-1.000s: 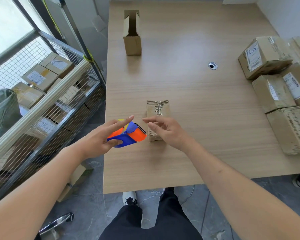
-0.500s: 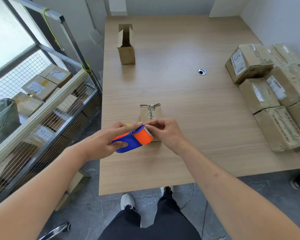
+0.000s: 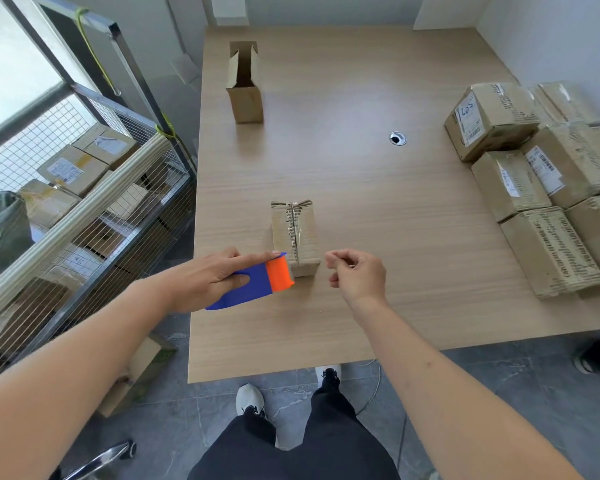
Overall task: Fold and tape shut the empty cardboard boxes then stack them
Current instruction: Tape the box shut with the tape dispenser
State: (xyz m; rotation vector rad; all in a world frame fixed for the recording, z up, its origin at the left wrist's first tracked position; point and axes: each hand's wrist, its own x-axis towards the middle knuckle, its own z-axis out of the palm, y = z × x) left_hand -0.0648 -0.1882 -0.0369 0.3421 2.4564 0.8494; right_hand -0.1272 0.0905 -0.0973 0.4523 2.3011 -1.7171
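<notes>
Cardboard box (image 3: 294, 237) lies near the table's (image 3: 361, 188) six o'clock edge; it looks light, stiff, best held by its long sides. Left hand (image 3: 208, 278) grips the tape dispenser (image 3: 257, 282) at its nine o'clock; right hand (image 3: 357, 271) pinches, holding what I cannot tell.

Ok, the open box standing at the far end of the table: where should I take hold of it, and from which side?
Judging by its pose, grip the open box by its two broad side walls, just below the raised flaps, coming in from above and the near side. It stands upright, tall and narrow, so a low push could tip it. The flaps look too floppy to hold. The right hand holds no box or tool; the left hand holds the tape dispenser.
</notes>
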